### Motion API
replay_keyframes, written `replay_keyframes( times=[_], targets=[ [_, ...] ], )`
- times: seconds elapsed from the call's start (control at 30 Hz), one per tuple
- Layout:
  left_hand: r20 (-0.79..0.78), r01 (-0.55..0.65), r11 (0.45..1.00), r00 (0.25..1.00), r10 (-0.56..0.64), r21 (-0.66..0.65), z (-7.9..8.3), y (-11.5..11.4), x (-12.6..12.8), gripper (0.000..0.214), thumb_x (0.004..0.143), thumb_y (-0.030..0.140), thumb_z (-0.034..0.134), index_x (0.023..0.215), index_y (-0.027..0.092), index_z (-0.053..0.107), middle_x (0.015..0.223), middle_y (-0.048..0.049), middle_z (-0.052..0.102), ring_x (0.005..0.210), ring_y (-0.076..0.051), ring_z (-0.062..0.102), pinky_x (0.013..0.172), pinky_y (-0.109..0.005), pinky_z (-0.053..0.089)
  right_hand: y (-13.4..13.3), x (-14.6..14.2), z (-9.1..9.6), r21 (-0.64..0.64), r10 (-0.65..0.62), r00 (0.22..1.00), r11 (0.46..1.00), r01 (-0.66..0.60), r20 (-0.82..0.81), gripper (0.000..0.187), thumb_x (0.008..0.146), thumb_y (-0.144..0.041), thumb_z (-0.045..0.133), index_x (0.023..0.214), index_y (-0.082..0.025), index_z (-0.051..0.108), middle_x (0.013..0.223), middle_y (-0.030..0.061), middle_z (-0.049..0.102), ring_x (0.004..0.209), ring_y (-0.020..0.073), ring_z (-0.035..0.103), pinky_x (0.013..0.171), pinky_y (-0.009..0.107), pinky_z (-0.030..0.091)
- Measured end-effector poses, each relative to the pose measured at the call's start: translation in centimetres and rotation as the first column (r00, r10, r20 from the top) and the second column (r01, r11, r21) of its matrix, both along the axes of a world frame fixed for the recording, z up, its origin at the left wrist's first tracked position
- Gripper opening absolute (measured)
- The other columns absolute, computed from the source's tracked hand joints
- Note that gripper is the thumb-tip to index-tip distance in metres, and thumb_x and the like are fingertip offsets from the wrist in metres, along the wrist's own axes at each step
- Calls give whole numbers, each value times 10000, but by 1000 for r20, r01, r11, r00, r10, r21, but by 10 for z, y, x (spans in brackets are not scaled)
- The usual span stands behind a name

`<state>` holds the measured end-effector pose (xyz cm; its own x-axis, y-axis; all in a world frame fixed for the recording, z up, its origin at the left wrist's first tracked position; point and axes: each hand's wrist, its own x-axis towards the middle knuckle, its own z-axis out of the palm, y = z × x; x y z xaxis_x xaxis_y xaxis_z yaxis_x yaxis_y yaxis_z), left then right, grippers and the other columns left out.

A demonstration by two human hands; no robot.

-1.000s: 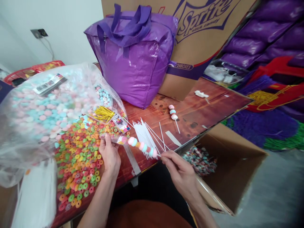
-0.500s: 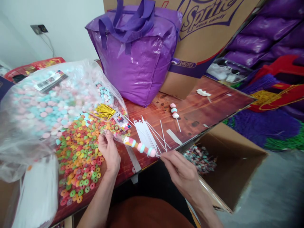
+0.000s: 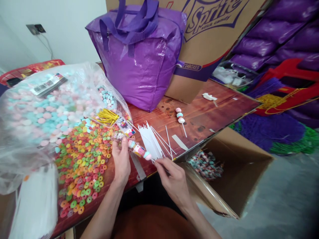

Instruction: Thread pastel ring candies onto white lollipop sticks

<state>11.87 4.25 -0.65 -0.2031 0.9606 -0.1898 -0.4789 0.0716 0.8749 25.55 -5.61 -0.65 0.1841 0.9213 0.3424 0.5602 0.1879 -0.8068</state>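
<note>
My left hand (image 3: pixel 121 162) pinches a clear printed plastic sleeve (image 3: pixel 137 149) near its upper left end. Partly inside that sleeve is a candy skewer (image 3: pixel 147 155) with pink and pale blue pieces. My right hand (image 3: pixel 173 177) is closed on the skewer's stick at its lower right end, fingertips together. Just beyond the skewer lie white sticks (image 3: pixel 151 142) in a loose bundle. Ring-shaped gummies (image 3: pixel 84 162) are spread to the left of my left hand. Yellow twist ties (image 3: pixel 107 116) and a stack of printed sleeves (image 3: pixel 125 125) rest near them.
A large clear bag of pastel candies (image 3: pixel 47 109) covers the table's left. Behind stand a purple bag (image 3: pixel 139 66) and a cardboard carton (image 3: pixel 211 36). A short candy skewer (image 3: pixel 179 116) lies on the table (image 3: pixel 194 109). An open box (image 3: pixel 239 179) with wrapped pieces stands right, below table height.
My right hand has moved left, closer to my left hand, and the skewer sits deeper in the sleeve. Fewer bare candies show at its lower end. The view has shifted slightly.
</note>
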Motion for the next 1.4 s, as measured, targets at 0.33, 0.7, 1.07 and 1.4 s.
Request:
replay_keyframes(
  times=[0.33, 0.7, 1.07, 1.4],
  targets=[
    [178, 260, 962, 954, -243, -81, -5, -21, 12, 424, 745, 441, 821, 972, 150, 612, 925, -67, 710, 795, -188, 700, 684, -283, 554, 16, -23, -7, -149, 3, 992, 989, -22, -123, 246, 990, -283, 480, 816, -191, 628, 624, -20, 565, 563, 124, 529, 598, 235, 407],
    [192, 303, 950, 940, -284, -78, -4, -26, 5, 414, 793, 496, 768, 932, 127, 643, 931, -98, 713, 801, -200, 711, 718, -306, 570, 7, -25, -8, -325, 36, 907, 927, -187, -419, 309, 951, -348, 510, 681, -197, 512, 572, -45, 481, 549, 116, 452, 566, 232, 369],
    [233, 218, 975, 951, -202, -47, 7, -31, -16, 374, 790, 470, 782, 970, 157, 684, 1025, -97, 707, 902, -226, 702, 762, -320, 563, 24, -49, -6, -292, 64, 762, 901, -322, -644, 397, 930, -483, 577, 673, -188, 510, 540, -55, 454, 466, 82, 353, 468, 209, 302],
    [265, 127, 992, 957, -122, -2, 9, -30, -54, 339, 825, 485, 743, 932, 165, 711, 854, -75, 682, 789, -197, 649, 723, -299, 545, 50, -76, 5, -316, 256, 754, 792, -522, -605, 299, 940, -472, 558, 857, -189, 612, 650, -19, 551, 535, 113, 473, 500, 213, 384]
  ],
)
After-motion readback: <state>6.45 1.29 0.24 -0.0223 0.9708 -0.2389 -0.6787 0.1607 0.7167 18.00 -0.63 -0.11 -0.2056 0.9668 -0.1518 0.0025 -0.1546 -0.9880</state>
